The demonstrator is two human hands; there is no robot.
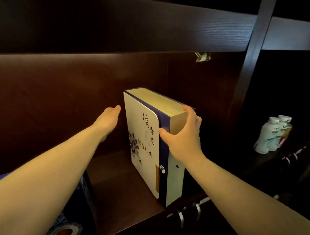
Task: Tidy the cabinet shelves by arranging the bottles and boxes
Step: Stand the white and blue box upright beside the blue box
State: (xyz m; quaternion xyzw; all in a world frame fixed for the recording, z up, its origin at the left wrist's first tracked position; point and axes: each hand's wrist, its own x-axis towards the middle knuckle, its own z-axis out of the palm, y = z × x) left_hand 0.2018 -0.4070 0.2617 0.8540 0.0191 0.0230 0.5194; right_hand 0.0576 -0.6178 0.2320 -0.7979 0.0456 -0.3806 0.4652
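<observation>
You gripped the box [148, 140] upright with your right hand [183, 139] near the shelf [121, 185] front edge, probably steadying it; left hand [107, 122] open, empty.

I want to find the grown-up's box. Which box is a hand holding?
The tall cream box with blue trim, standing upright on the shelf; the right hand grips its edge. The dark blue patterned box at lower left is untouched.

Dim, soft picture; edges bowed, right side in shadow.
</observation>
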